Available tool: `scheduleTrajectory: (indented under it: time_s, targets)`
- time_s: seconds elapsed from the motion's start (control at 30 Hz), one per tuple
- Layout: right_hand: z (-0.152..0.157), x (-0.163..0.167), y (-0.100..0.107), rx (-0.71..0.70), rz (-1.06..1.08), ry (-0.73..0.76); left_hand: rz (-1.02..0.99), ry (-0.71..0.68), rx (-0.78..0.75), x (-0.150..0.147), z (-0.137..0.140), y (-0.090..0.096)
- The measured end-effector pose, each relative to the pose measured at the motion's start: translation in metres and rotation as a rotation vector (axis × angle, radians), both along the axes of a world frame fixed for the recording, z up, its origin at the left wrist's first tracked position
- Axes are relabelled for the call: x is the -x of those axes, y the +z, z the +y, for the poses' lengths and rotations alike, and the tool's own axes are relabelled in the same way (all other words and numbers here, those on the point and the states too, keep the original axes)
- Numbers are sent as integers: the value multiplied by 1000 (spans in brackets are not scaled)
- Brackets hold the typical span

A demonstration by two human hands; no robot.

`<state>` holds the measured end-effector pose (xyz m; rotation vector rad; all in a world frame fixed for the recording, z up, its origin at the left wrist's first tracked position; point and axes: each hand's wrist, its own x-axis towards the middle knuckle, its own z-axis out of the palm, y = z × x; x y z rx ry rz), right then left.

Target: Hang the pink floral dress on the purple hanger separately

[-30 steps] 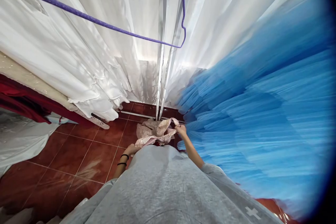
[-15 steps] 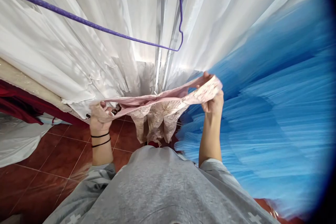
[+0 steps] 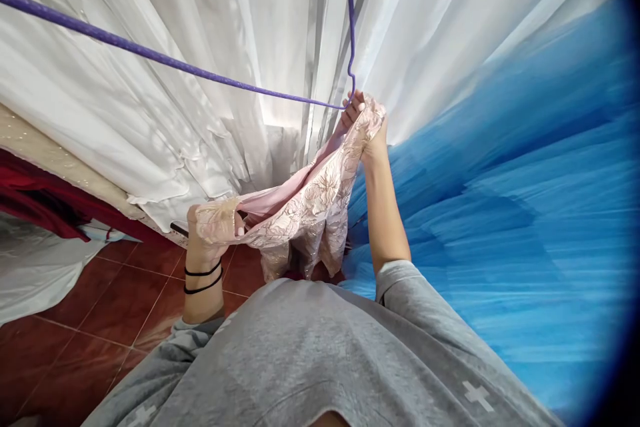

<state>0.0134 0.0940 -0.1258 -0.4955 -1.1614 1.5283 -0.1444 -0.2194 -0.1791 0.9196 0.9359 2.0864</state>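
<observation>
Pink cloth with a shiny gold flower pattern, the pink garment (image 3: 305, 203), hangs stretched between the person's two hands. The left hand (image 3: 207, 240) is low, near the belly, and its fingers are closed tight on one end of the cloth. The right hand (image 3: 364, 125) is up high, and its fingers are pinched on the other end. Because one hand is high and one is low, the cloth runs on a slant and its loose middle droops down toward the red floor tiles (image 3: 125, 300).

The right hand is just beside the bent corner of a purple hanger (image 3: 200, 71), almost touching it. The hanger is bare; nothing hangs on it. Its long bar runs off to the left, in front of the white dresses (image 3: 165, 120).

A big puffy blue dress (image 3: 500, 213) fills the right side, close to the right arm. Far left there is some dark red cloth (image 3: 35, 197).

No box, bag or basket shows anywhere, so the pink cloth is in nothing but the two hands.
</observation>
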Motion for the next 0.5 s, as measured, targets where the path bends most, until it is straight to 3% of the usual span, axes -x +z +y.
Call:
scheduleTrajectory:
  time_s: [0.13,0.27,0.37,0.5]
  targets:
    - [14,2,5,-39,-60,-114,-41,19,-6,-1,6,4]
    - [9,-21,16,-8,-105,-243,-46,107,51,3,5,1]
    - [-3,-42,30,20,-28,-351,-27,170,80,3,4,2]
    - [-9,-75,48,-16,106,-432,-25,148,65,-3,8,8]
